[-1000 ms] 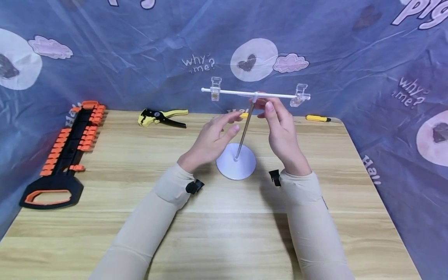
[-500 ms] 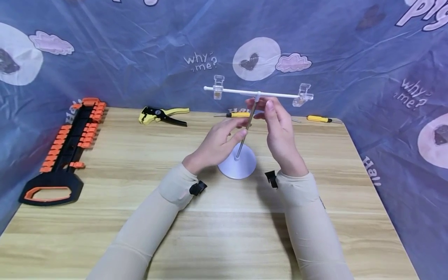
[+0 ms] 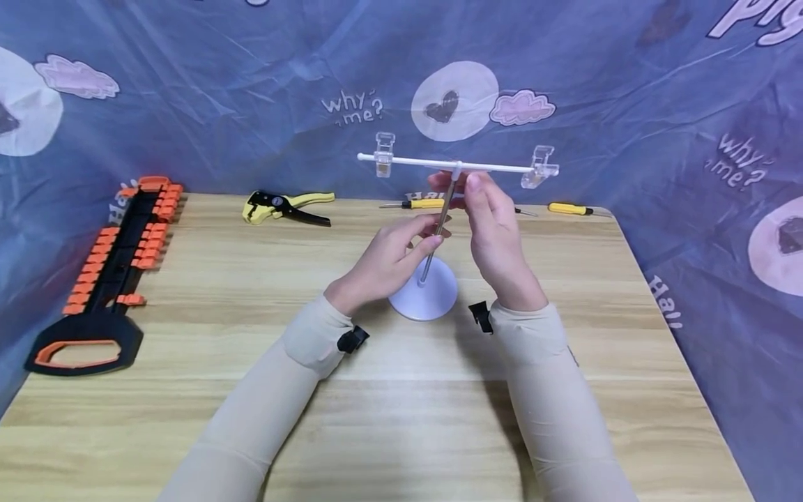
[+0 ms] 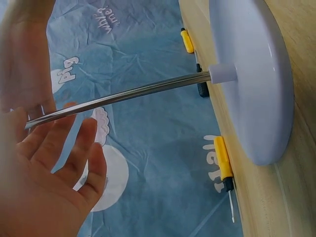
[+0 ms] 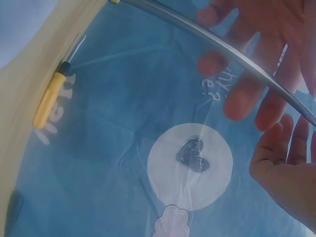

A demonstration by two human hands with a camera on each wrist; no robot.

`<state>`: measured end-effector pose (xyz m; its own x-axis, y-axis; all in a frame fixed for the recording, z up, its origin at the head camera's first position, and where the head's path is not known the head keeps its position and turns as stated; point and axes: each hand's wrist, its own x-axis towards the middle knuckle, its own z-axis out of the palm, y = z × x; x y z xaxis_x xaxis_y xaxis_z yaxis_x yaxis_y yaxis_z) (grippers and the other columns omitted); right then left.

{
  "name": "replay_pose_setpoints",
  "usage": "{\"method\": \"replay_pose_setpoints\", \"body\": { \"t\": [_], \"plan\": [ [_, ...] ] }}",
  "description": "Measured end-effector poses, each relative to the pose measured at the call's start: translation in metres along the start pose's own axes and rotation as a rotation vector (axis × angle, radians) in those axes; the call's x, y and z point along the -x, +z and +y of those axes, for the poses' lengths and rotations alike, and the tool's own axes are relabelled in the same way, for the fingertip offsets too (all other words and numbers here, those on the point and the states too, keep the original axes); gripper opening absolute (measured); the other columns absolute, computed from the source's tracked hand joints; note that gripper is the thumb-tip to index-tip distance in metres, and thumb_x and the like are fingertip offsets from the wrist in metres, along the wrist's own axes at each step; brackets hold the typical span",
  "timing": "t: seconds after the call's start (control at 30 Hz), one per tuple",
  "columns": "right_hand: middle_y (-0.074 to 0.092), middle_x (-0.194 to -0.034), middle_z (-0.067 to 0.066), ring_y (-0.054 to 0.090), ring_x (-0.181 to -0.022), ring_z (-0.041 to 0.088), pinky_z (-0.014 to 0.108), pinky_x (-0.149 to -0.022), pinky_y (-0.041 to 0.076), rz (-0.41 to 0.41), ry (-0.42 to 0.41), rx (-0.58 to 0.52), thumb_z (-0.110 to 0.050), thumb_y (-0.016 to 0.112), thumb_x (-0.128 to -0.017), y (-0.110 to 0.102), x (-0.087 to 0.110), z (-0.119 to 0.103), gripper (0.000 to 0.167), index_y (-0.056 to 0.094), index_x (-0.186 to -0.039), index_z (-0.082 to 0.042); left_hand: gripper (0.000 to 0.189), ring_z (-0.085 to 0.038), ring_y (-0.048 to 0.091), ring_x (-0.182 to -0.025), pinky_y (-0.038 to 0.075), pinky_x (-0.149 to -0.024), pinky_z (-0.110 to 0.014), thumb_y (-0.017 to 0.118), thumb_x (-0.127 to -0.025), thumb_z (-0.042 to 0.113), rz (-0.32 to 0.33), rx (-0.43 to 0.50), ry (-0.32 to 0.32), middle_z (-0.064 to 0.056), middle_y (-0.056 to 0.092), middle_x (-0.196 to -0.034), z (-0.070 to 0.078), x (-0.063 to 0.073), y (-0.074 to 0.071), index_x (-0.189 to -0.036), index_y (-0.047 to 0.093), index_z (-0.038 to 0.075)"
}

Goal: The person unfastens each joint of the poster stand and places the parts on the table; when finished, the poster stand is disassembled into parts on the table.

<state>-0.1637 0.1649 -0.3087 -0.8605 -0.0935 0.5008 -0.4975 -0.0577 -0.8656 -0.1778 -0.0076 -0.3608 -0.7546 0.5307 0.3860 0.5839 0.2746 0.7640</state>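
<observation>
In the head view a small display stand rises from a round white base [image 3: 424, 301] on the table. Its thin metal pole [image 4: 133, 94] leans slightly right there and carries a white crossbar [image 3: 414, 162] with a clear plastic clip [image 3: 384, 155] near the left end and another clip [image 3: 538, 167] at the right end. My left hand [image 3: 384, 259] holds the pole around its middle, thumb in front and fingers behind. Just under the crossbar, my right hand [image 3: 500, 233] grips the top of the pole, fingers reaching behind it. The left wrist view shows the base edge-on.
Yellow-and-black wire strippers [image 3: 279, 208] lie at the table's back edge. A yellow screwdriver [image 3: 422, 203] is behind the stand, another yellow-handled screwdriver [image 3: 569, 208] at the back right. A black rack with orange tabs [image 3: 122, 258] lies left. A blue printed cloth [image 3: 251, 90] hangs behind.
My left hand has moved right and taken hold of the pole. My right hand has shifted slightly left at the pole's top. The stand stays in place.
</observation>
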Motion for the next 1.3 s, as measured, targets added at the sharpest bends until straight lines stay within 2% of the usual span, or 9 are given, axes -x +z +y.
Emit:
{"method": "replay_pose_setpoints", "body": {
  "t": [0.2, 0.33, 0.53, 0.7, 0.83, 0.97, 1.03, 1.2, 1.3],
  "plan": [
    [0.077, -0.116, 0.003, 0.069, -0.113, 0.023, 0.035, -0.098, 0.05, -0.06, -0.013, -0.008, -0.042, 0.047, -0.113, -0.003, -0.006, 0.003, 0.055, 0.074, -0.123, 0.004, 0.029, -0.017, 0.071, -0.114, 0.057, -0.09, -0.033, 0.055, -0.112, 0.022, 0.012, -0.023, 0.002, -0.004, 0.077, -0.124, 0.0, 0.001, 0.0, -0.136, 0.067, 0.009],
    [0.078, -0.113, 0.004, 0.068, -0.114, 0.023, 0.036, -0.102, 0.048, -0.111, -0.008, -0.045, -0.045, 0.048, -0.112, -0.008, -0.011, 0.005, 0.054, 0.077, -0.118, 0.0, 0.03, -0.018, 0.071, -0.116, 0.058, -0.093, -0.033, 0.054, -0.112, 0.023, 0.003, -0.023, -0.003, -0.004, 0.078, -0.123, -0.001, 0.002, 0.002, -0.136, 0.067, 0.009],
    [0.078, -0.112, 0.005, 0.067, -0.116, 0.024, 0.037, -0.105, 0.047, -0.173, -0.016, -0.102, -0.054, 0.057, -0.107, -0.012, -0.012, 0.004, 0.052, 0.079, -0.115, -0.008, 0.029, -0.019, 0.071, -0.119, 0.059, -0.094, -0.034, 0.053, -0.113, 0.02, -0.006, -0.007, -0.007, -0.005, 0.077, -0.125, -0.001, 0.005, 0.005, -0.135, 0.066, 0.007],
    [0.079, -0.112, 0.006, 0.066, -0.114, 0.027, 0.04, -0.105, 0.048, -0.176, -0.05, -0.067, -0.045, 0.06, -0.108, -0.01, -0.012, -0.001, 0.045, 0.079, -0.11, -0.004, 0.026, -0.018, 0.071, -0.115, 0.059, -0.093, -0.035, 0.053, -0.113, 0.022, 0.012, -0.029, 0.008, -0.003, 0.077, -0.121, 0.0, 0.003, 0.006, -0.128, 0.069, 0.008],
    [0.078, -0.11, 0.005, 0.067, -0.11, 0.028, 0.04, -0.102, 0.05, -0.157, -0.065, -0.015, -0.034, 0.057, -0.111, -0.008, -0.012, -0.003, 0.04, 0.078, -0.109, 0.001, 0.024, -0.017, 0.071, -0.116, 0.057, -0.097, -0.034, 0.055, -0.112, 0.022, 0.024, -0.055, 0.025, -0.002, 0.077, -0.123, 0.0, 0.001, 0.007, -0.125, 0.071, 0.01],
    [0.08, -0.106, 0.001, 0.07, -0.11, 0.023, 0.037, -0.101, 0.052, -0.132, -0.073, 0.038, -0.027, 0.055, -0.112, -0.007, -0.012, -0.002, 0.034, 0.08, -0.106, -0.006, 0.023, -0.017, 0.072, -0.119, 0.054, -0.102, -0.031, 0.054, -0.112, 0.02, 0.023, -0.067, 0.031, -0.002, 0.077, -0.127, -0.002, 0.0, 0.009, -0.122, 0.073, 0.011],
    [0.08, -0.104, 0.0, 0.071, -0.11, 0.022, 0.037, -0.1, 0.053, -0.127, -0.086, 0.049, -0.027, 0.054, -0.112, -0.006, -0.012, -0.001, 0.034, 0.08, -0.104, -0.006, 0.023, -0.017, 0.073, -0.118, 0.054, -0.103, -0.03, 0.053, -0.112, 0.018, 0.019, -0.061, 0.024, -0.003, 0.079, -0.122, -0.002, 0.0, 0.01, -0.12, 0.073, 0.01],
    [0.078, -0.096, 0.001, 0.072, -0.103, 0.023, 0.037, -0.099, 0.053, -0.116, -0.131, 0.027, -0.031, 0.056, -0.11, -0.003, -0.013, 0.0, 0.04, 0.074, -0.095, 0.001, 0.021, -0.017, 0.075, -0.102, 0.057, -0.092, -0.033, 0.052, -0.113, 0.017, 0.029, -0.133, -0.004, 0.001, 0.08, -0.103, -0.001, 0.002, 0.012, -0.109, 0.072, 0.012],
    [0.077, -0.093, 0.001, 0.072, -0.101, 0.024, 0.038, -0.101, 0.053, -0.116, -0.147, 0.019, -0.03, 0.056, -0.111, -0.001, -0.014, 0.0, 0.039, 0.073, -0.092, -0.001, 0.021, -0.017, 0.076, -0.094, 0.057, -0.082, -0.037, 0.053, -0.112, 0.017, 0.054, -0.201, -0.012, 0.003, 0.08, -0.097, 0.0, 0.003, 0.012, -0.103, 0.072, 0.013]
  ]
}}
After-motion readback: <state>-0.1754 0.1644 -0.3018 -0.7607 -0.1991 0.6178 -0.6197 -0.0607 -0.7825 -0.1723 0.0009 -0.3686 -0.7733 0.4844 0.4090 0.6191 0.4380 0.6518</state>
